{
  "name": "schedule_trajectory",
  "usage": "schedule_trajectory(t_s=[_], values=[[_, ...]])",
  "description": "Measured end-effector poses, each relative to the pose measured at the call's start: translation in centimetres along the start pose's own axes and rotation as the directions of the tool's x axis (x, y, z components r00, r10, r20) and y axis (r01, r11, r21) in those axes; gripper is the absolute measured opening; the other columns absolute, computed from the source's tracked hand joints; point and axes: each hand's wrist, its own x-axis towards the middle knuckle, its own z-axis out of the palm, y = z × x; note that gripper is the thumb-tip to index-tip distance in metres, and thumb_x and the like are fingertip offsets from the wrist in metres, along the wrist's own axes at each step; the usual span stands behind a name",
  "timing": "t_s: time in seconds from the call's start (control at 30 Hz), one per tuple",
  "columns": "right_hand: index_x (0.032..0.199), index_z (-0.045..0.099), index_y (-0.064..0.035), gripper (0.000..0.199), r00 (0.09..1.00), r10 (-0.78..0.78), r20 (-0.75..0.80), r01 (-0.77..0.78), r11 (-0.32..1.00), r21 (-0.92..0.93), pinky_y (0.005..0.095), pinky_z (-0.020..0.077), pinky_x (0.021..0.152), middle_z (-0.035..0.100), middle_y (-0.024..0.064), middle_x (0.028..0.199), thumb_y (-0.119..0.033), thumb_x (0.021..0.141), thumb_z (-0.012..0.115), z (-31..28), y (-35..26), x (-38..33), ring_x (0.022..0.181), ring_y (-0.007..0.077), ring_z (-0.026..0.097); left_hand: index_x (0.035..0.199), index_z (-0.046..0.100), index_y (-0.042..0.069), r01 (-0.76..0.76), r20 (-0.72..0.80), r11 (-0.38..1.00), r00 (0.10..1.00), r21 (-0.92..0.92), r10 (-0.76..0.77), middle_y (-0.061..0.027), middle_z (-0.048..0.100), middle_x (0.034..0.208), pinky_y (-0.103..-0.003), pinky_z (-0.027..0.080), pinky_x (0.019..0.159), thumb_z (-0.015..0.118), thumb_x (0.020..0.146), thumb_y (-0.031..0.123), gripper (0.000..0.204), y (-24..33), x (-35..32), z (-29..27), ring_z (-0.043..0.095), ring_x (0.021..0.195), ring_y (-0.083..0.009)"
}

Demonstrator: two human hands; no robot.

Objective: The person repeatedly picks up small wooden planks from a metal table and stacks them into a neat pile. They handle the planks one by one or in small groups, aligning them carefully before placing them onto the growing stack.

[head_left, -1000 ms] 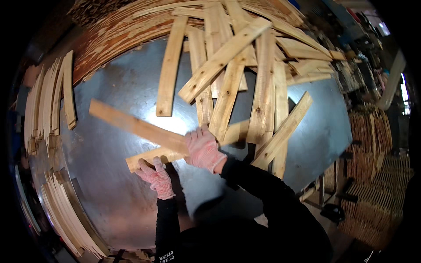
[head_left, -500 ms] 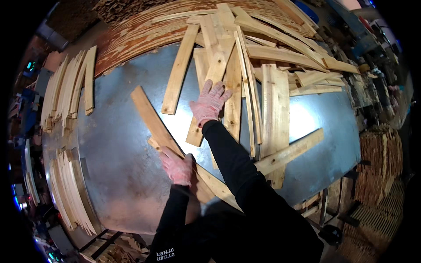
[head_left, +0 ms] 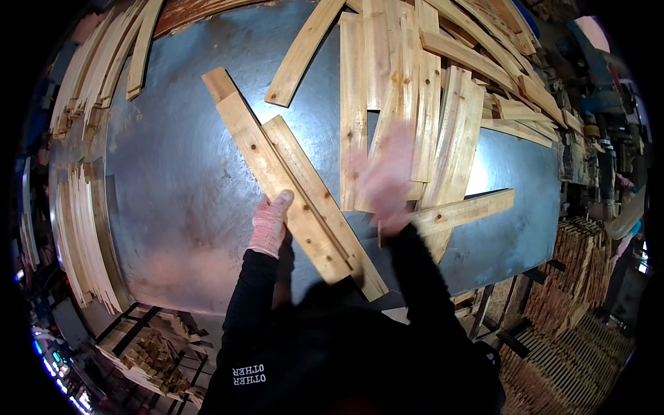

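Note:
My left hand (head_left: pixel 268 225), in a pale pink knit glove, grips a knotty wooden board (head_left: pixel 253 146) by its left edge, with the thumb on top. The board slants from upper left to lower right, and the end of another piece shows past its top. Close along its right side lies a second wooden board (head_left: pixel 304 171), partly covered by it. My right hand (head_left: pixel 389 181), gloved alike, is smeared by motion over the lower ends of several loose boards (head_left: pixel 353 104); its fingers cannot be made out.
A grey metal tabletop (head_left: pixel 173 187) lies under everything. Neat rows of boards stand at the left, an upper row (head_left: pixel 93 66) and a lower row (head_left: pixel 86 235). A tangled heap of boards (head_left: pixel 484 55) fills the far right, and one board (head_left: pixel 467 211) lies crosswise. Stacked wood (head_left: pixel 564 270) stands beyond the right edge.
My left hand now holds a board lying at a slant, thumb on top. My right hand has moved right and nearer from the board it was on. Several heaped boards have shifted, and the view has moved.

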Motion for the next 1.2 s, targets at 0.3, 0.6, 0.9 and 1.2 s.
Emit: schedule_trajectory(t_s=[0.3, 0.6, 0.9, 1.2], values=[[0.146, 0.039, 0.0045, 0.087, 0.818, 0.528, 0.226, -0.545, 0.838, 0.015, 0.0465, 0.0413, 0.11, 0.052, 0.0345, 0.138, -0.04, 0.08, 0.074, -2.7, 2.6, 5.5, 0.129, 0.0483, 0.05, 0.131, 0.058, -0.004, -0.139, 0.01, 0.954, 0.99, 0.265, 0.141, -0.0075, 0.07, 0.11, -0.031, 0.051, 0.088, 0.076, 0.089, 0.012, 0.048, 1.6, 0.0, -4.1, 0.064, 0.096, -0.0151], [0.151, 0.037, 0.0049, 0.079, 0.935, 0.126, 0.333, -0.325, 0.685, 0.652, 0.0357, 0.0372, 0.114, 0.049, 0.0226, 0.147, -0.017, 0.086, 0.077, -2.2, -9.0, -7.2, 0.135, 0.0294, 0.048, 0.142, 0.044, -0.006, -0.309, 0.07, 0.122, 0.542, 0.943, 0.837, -0.0259, 0.055, 0.129, -0.048, 0.044, 0.103, 0.079, 0.083, 0.036, 0.079, 7.2, -6.7, -9.4, 0.054, 0.121, -0.0419], [0.137, 0.054, 0.0051, 0.072, 0.859, -0.492, 0.138, 0.339, 0.751, 0.566, 0.0496, 0.0453, 0.106, 0.059, 0.0284, 0.131, -0.032, 0.081, 0.078, -3.3, -18.9, -14.2, 0.12, 0.0458, 0.058, 0.126, 0.06, 0.0, -0.285, -0.26, 0.892, 0.885, 0.35, 0.385, -0.009, 0.07, 0.101, -0.033, 0.055, 0.084, 0.07, 0.091, 0.026, 0.045, 11.6, -10.4, -11.9, 0.066, 0.092, -0.0186], [0.156, 0.029, -0.0048, 0.093, 0.868, -0.234, 0.439, 0.137, 0.961, 0.241, 0.0524, 0.032, 0.115, 0.042, 0.0262, 0.15, -0.036, 0.082, 0.076, 4.1, -16.4, -18.3, 0.138, 0.044, 0.039, 0.115, 0.064, 0.007, 0.456, -0.449, 0.111, 0.751, 0.883, 0.485, -0.0199, 0.071, 0.105, -0.049, 0.055, 0.084, 0.069, 0.088, 0.036, 0.04, 17.4, -9.3, -38.5, 0.069, 0.098, -0.0373]])
